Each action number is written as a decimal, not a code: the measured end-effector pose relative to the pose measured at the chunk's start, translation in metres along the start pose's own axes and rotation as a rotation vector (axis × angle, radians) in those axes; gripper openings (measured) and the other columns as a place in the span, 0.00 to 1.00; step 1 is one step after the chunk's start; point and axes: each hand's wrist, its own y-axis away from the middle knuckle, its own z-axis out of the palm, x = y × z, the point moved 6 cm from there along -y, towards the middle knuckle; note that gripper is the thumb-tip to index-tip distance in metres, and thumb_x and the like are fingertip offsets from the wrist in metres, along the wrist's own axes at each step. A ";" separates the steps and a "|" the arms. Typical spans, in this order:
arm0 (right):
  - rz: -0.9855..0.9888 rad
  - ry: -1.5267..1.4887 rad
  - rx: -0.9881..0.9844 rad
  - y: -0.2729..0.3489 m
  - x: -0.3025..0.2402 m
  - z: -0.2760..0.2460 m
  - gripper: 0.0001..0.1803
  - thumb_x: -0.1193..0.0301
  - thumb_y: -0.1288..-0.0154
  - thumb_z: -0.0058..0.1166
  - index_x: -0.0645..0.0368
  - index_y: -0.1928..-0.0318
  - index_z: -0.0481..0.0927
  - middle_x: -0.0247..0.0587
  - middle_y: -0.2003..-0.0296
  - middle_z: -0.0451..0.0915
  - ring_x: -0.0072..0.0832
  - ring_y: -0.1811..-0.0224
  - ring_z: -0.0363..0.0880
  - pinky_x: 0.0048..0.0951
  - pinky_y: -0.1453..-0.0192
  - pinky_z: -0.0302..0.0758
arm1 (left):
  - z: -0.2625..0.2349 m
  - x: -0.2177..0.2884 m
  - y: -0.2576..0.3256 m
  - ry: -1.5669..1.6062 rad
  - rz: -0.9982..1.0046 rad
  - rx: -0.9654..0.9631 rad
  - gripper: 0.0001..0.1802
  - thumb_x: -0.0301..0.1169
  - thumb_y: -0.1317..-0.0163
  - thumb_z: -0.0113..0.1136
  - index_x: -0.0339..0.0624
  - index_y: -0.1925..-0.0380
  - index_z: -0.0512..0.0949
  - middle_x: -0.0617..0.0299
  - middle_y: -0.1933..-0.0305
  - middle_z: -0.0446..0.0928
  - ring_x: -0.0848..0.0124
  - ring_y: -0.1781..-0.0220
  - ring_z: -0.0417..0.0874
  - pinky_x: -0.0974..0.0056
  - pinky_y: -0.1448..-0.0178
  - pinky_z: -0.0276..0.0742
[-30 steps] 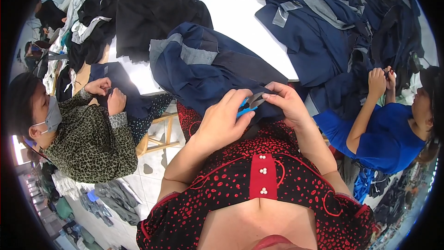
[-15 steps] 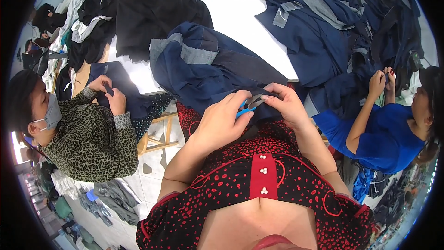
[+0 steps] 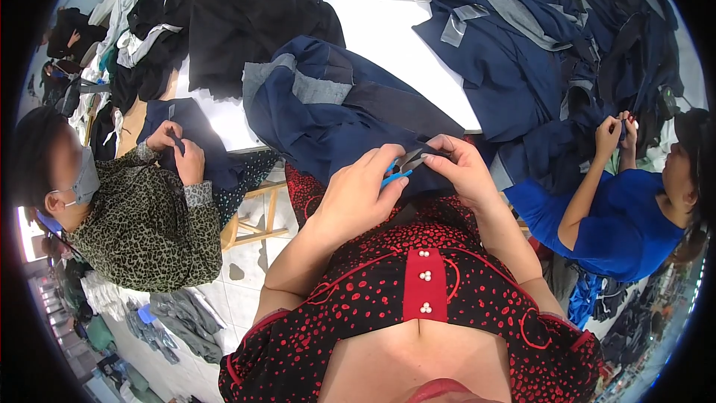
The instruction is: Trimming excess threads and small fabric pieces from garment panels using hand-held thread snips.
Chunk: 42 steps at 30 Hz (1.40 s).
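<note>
Closed around the blue-handled thread snips is my left hand; the snips' metal blades point to the right, toward my other hand. My right hand pinches the edge of a dark navy garment, close beside the blade tips. That garment spreads from the table's near edge toward my lap, with a grey inner patch showing at its far left. Whether the blades touch cloth or thread is too small to tell.
The white table carries a black cloth heap at far left and a navy garment pile at right. Co-workers in a leopard-print top and a blue top sit on either side, handling dark cloth. A wooden stool stands left.
The snips' blades have shifted slightly and look a little more spread. Both my hands stay nearly in place, and the garment has barely moved.
</note>
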 end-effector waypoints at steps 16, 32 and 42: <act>0.001 0.018 -0.004 -0.001 0.001 0.001 0.04 0.76 0.39 0.53 0.63 0.65 0.77 0.26 0.69 0.75 0.11 0.66 0.69 0.15 0.59 0.67 | 0.001 -0.001 0.000 0.004 0.030 0.012 0.16 0.29 0.44 0.57 0.42 0.55 0.70 0.51 0.62 0.75 0.51 0.61 0.78 0.57 0.60 0.73; 0.061 -0.218 0.003 0.002 0.006 -0.001 0.06 0.78 0.40 0.54 0.62 0.61 0.76 0.28 0.65 0.76 0.14 0.61 0.71 0.17 0.53 0.68 | 0.016 -0.015 -0.004 0.309 0.050 -0.052 0.17 0.30 0.41 0.54 0.39 0.52 0.68 0.48 0.58 0.74 0.49 0.57 0.77 0.55 0.56 0.73; 0.075 -0.214 0.039 0.002 0.003 -0.007 0.05 0.77 0.41 0.55 0.63 0.63 0.76 0.28 0.67 0.76 0.13 0.64 0.72 0.16 0.57 0.69 | -0.002 -0.022 -0.006 0.207 0.006 0.032 0.17 0.29 0.48 0.62 0.40 0.57 0.73 0.62 0.72 0.72 0.72 0.68 0.74 0.69 0.63 0.69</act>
